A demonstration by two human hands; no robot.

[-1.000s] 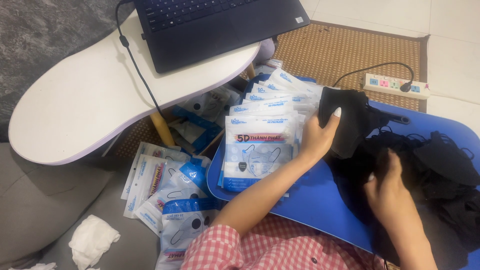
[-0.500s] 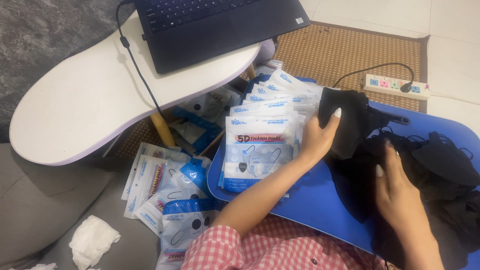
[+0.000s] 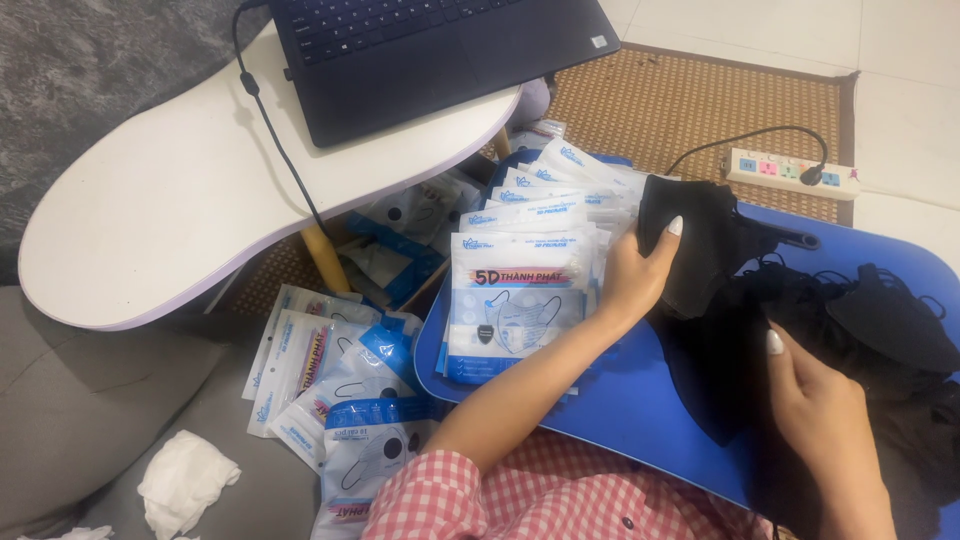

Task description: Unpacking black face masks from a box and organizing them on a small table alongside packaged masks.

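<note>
My left hand gripped a black mask by its edge, over the blue tray and just beside the stack of pouches. My right hand lay spread on the mask pile, fingers loose, grasping nothing I could tell. To do this well, I judged the mask should be kept flat, loops tucked, one lifted at a time. The tray rested on my lap; more pouches lay on the grey cushion, a laptop on the white table, a power strip on the tiled floor.
</note>
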